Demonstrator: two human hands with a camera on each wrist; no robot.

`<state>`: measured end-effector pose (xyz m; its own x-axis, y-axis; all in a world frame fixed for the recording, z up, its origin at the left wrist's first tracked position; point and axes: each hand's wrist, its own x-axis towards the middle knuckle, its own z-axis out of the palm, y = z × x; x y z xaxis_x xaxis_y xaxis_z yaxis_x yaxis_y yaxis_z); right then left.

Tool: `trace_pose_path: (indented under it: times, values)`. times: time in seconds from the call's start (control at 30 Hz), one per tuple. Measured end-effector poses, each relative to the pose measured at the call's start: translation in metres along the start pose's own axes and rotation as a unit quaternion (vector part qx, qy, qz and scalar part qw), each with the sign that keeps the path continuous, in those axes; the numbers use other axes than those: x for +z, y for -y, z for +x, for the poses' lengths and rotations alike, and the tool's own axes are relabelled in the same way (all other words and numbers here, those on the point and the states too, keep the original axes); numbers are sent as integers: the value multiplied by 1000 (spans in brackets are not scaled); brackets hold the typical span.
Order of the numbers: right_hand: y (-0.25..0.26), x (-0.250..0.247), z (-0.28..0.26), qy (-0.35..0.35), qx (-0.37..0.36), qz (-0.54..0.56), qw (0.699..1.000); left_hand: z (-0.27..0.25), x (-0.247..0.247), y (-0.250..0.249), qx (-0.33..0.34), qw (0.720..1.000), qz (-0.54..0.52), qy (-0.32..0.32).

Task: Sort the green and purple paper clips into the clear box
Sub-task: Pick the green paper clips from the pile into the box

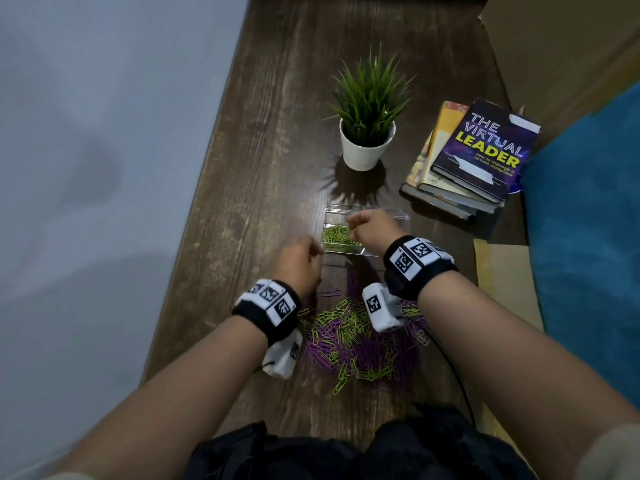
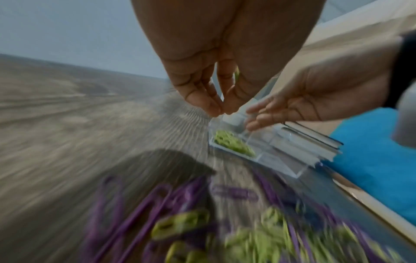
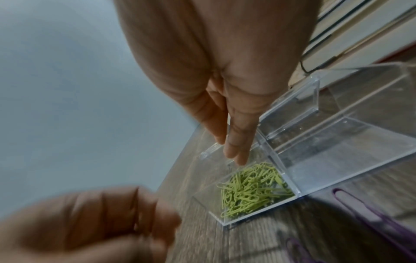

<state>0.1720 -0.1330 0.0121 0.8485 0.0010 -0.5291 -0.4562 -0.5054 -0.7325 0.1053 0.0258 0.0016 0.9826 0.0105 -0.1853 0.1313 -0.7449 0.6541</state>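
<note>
The clear box (image 1: 332,210) (image 3: 337,160) (image 2: 281,165) stands open on the wooden table, its left compartment holding green clips (image 1: 337,237) (image 3: 254,190) (image 2: 234,144). My right hand (image 1: 349,221) (image 3: 234,156) (image 2: 254,118) hovers over that compartment with straight fingers and holds nothing. My left hand (image 1: 320,251) (image 2: 221,111) (image 3: 157,222) is just left of the box, fingertips pressed together; no clip shows between them. A mixed pile of green and purple clips (image 1: 360,344) (image 2: 225,222) lies near me, partly under my wrists. The box's right compartment looks empty in the right wrist view.
A potted plant (image 1: 367,147) stands behind the box and a stack of books (image 1: 478,157) at the back right. Cardboard (image 1: 505,271) and a blue cushion (image 1: 588,237) border the table's right side. The table's left edge (image 1: 194,237) runs along a grey wall.
</note>
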Motion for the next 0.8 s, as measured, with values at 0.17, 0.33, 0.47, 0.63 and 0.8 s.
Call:
trace_pose_path:
  times: [0.17,0.33,0.47,0.63,0.8]
  values:
    - [-5,-7,-31,-20,-25,83,996,-53,21,21,69,991,51,100]
    - [-46,-2,-80,27,-9,-56,998,-76,40,26,189,959,116,180]
    - [-81,8,-98,91,-25,-199,975,-72,37,33,176,961,141,159]
    - [-98,2,-103,0,-60,-204,977,-66,26,35,126,973,154,117]
    - [-111,13,-105,34,-97,-242,965,-78,39,26,210,958,142,136]
